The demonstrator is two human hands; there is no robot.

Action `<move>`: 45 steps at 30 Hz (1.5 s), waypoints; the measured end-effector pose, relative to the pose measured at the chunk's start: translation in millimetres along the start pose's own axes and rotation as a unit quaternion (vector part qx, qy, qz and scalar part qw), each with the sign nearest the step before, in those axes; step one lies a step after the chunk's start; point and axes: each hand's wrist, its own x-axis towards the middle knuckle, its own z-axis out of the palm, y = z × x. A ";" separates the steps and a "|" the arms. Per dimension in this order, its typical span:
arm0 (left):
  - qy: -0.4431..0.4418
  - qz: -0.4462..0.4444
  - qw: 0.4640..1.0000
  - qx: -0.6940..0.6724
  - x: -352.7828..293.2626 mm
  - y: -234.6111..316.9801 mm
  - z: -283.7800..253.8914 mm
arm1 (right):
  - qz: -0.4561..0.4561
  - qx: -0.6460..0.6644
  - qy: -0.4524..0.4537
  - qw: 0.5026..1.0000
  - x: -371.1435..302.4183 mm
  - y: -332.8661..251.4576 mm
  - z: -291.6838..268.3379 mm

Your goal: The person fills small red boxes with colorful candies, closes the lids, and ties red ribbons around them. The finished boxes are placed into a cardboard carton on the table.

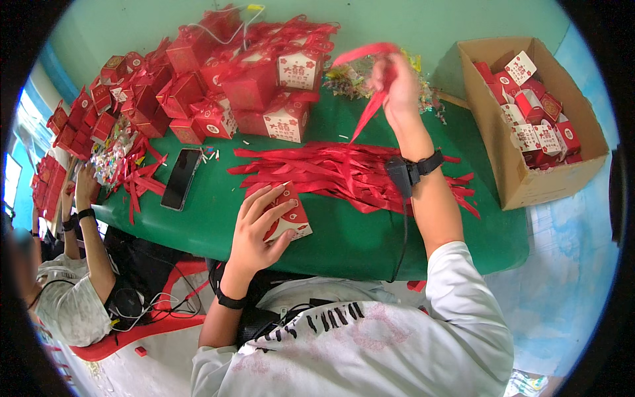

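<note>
My left hand [253,228] lies over a small red and white gift box [299,217] near the table's front edge, its fingers spread across the top and its thumb against the side. Raised beyond the heap of loose ribbons, my right hand [399,89] is closed on a red ribbon [368,118]. One length of that ribbon loops up to the left, and another trails down toward the heap. The heap of red ribbons [311,173] spreads across the middle of the green table [357,239], just past the box. My palm hides part of the box.
Stacked red gift boxes [248,86] fill the back left. A cardboard carton [522,182] of small boxes and packets stands at the right. A phone [181,178] lies left of the ribbons. Shiny wrapped bits [347,81] sit behind. Another person [73,291] works at the left.
</note>
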 end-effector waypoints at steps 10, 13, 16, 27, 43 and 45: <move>0.003 -0.004 1.000 -0.004 0.6 1.8 -1.6 | 0.224 -0.118 -0.164 0.953 -2.1 -43.5 4.8; 0.002 -0.002 1.000 -0.004 -0.4 0.3 -0.9 | 0.135 -0.103 -0.117 0.978 -14.3 -45.2 27.1; 0.003 -0.003 1.000 -0.004 -1.9 0.8 -2.5 | 0.079 -0.050 -0.025 0.995 -27.7 -56.8 63.4; 0.002 0.000 1.000 0.000 -0.8 1.2 -3.6 | 0.147 -0.065 -0.150 0.976 -33.5 -56.0 46.3; 0.047 -0.064 0.996 -0.047 -9.3 -8.1 -24.3 | 0.031 -0.356 -0.522 0.774 -108.4 -4.4 91.5; 0.064 -0.089 0.993 -0.054 -9.5 -5.3 -22.6 | -0.052 -0.329 -0.537 0.775 -109.0 17.7 81.6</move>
